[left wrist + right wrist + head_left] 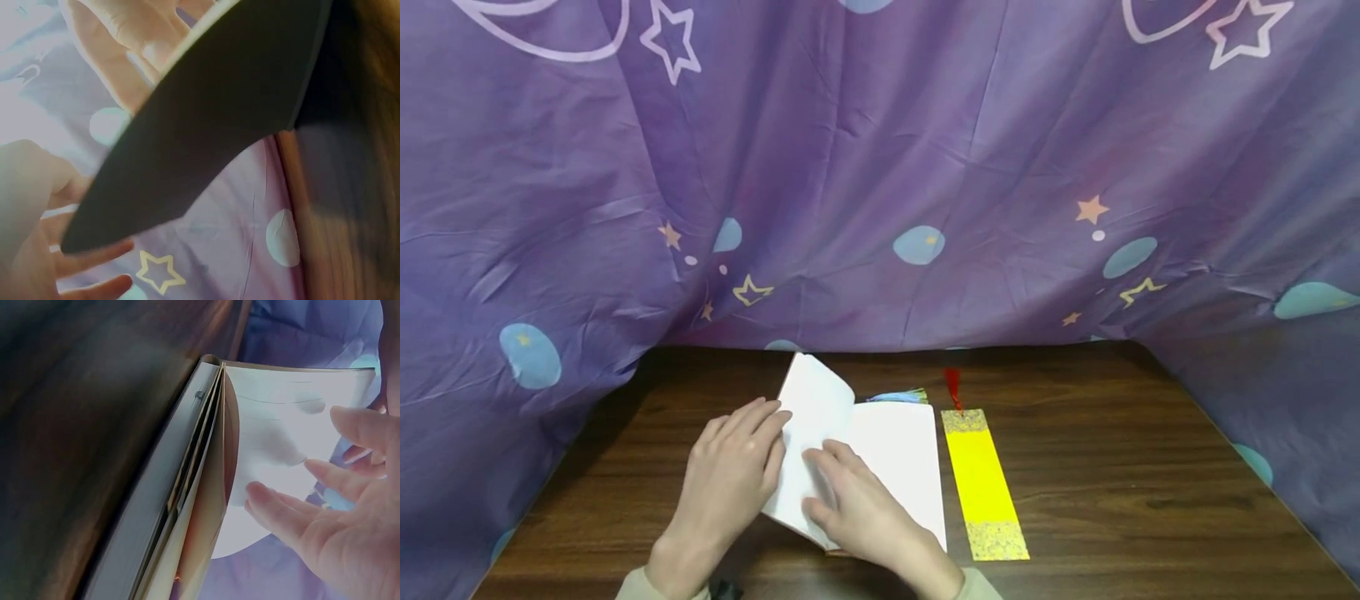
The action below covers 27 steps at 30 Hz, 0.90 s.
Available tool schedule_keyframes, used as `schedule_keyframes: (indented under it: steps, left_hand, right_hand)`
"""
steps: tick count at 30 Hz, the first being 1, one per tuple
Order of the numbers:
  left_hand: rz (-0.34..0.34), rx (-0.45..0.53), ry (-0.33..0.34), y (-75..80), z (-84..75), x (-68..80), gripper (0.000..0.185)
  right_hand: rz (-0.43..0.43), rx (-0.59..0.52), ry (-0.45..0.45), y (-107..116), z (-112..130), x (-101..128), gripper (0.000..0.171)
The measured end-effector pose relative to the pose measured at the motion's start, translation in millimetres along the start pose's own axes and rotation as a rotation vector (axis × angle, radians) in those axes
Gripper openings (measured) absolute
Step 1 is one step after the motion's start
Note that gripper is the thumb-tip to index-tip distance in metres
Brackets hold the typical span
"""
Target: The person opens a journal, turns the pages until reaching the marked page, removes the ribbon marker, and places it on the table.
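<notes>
A blank white notebook (906, 467) lies open on the table, its left side (815, 392) raised at a slant. My left hand (730, 467) is at the outer edge of that raised side, fingers extended over the page. From the left wrist view, its spread fingers (94, 257) show partly behind the dark underside of the cover (206, 119). Over the inner part of the same page is my right hand (865, 504), its thumb and fingers apart with nothing between them. The right wrist view has its fingertips (259, 494) close over the page (275, 431), casting shadows.
To the right of the notebook lies a yellow bookmark (981, 479) with patterned ends and a red tassel (953, 385). A light blue tassel (898, 397) pokes out past the notebook's top edge. Purple curtain (880, 167) borders the brown wooden table (1135, 467).
</notes>
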<state>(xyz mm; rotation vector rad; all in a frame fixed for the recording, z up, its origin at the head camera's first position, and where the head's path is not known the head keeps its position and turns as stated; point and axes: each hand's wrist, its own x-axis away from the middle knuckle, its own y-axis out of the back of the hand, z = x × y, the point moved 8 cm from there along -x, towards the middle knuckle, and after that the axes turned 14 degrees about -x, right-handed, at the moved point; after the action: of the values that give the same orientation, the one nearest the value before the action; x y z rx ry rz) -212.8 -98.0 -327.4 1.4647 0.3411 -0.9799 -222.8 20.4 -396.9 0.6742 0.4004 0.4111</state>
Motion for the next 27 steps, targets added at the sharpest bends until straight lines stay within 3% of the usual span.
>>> schedule_keyframes:
  steps: [5, 12, 17, 27]
  left_hand:
    - [0.064, 0.008, -0.058, -9.0, -12.9, 3.5, 0.024]
    - [0.297, 0.107, -0.189, -34.7, -36.4, 14.1, 0.023]
    - [0.38, 0.116, -0.186, -42.9, -37.7, 19.3, 0.023]
    - [0.467, 0.082, -0.183, -52.4, -36.0, 26.1, 0.028]
  right_hand:
    - [0.079, 0.064, 0.026, -8.4, 2.9, 3.6, 0.056]
    - [0.199, 0.18, 0.126, -12.5, 7.7, 9.0, 0.064]
    - [0.272, 0.188, 0.151, -9.3, 4.6, 14.8, 0.06]
    - [0.337, 0.172, 0.02, 6.8, -19.5, 27.6, 0.054]
